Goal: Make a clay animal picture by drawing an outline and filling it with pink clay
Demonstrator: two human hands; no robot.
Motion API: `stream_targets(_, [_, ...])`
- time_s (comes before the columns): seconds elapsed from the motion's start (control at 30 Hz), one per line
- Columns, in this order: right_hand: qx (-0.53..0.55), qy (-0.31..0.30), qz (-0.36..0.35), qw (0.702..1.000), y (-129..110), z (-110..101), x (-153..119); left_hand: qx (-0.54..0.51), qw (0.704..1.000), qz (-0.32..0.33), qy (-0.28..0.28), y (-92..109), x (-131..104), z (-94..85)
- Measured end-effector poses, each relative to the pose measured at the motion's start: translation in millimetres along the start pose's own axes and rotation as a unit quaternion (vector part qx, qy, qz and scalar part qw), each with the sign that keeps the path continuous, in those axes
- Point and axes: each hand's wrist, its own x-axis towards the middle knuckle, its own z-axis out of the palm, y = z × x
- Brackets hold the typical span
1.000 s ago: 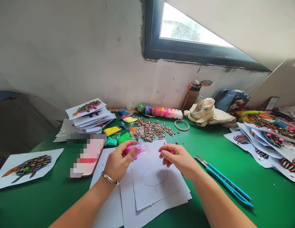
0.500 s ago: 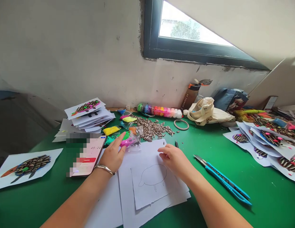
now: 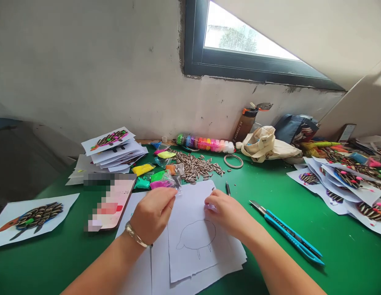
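Observation:
A sheet of paper with a pencil outline of a rounded animal (image 3: 190, 262) lies on larger white sheets in front of me. My left hand (image 3: 155, 215), a bracelet on its wrist, hovers over the left side of these sheets, fingers curled together. Whatever its fingertips hold, if anything, is hidden. Just beyond them lies a bag of magenta clay (image 3: 158, 184), beside a bag of green clay (image 3: 159, 175). My right hand (image 3: 223, 211) is closed near the upper right of the drawing, its fingertips pinched together; I cannot make out anything in them.
A blue utility knife (image 3: 289, 233) lies at right with its blade out. Behind the sheets are a pen (image 3: 227, 188), sunflower seeds (image 3: 196, 166) and a tape ring (image 3: 233, 161). A phone (image 3: 116, 205) and finished seed pictures (image 3: 112, 151) lie at left; more pictures (image 3: 338, 184) at right.
My left hand has drawn back from the clay bags towards me, and its fingers have curled. The drawing sheet has slid slightly towards me. My right hand stays near the same spot.

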Motion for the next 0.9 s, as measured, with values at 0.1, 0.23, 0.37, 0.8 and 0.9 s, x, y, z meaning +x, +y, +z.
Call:
stream_targets(0.1, [-0.050, -0.026, -0.003, 0.998, 1.5, 3.8, -1.8, -0.007, 0.997, 0.007, -0.072, 5.6, -4.0, 4.3])
stream_targets(0.23, [-0.062, -0.051, -0.009, 0.997, 4.6, 8.2, 0.5, 0.013, 0.990, -0.026, -0.135, 0.3, -6.6, 7.7])
stream_targets(0.37, [-0.050, -0.039, -0.007, 0.998, 5.3, 7.5, 1.1, 0.029, 0.982, -0.046, -0.181, -1.3, -6.8, 7.6])
stream_targets(0.8, [-0.078, -0.033, 0.019, 0.996, -1.4, 0.9, 5.6, 0.069, 0.947, -0.074, -0.304, -0.6, -16.7, 9.4])
stream_targets(0.9, [-0.057, -0.028, 0.008, 0.998, 1.0, 1.3, 6.8, 0.072, 0.952, -0.068, -0.291, 0.6, -14.0, 8.6])
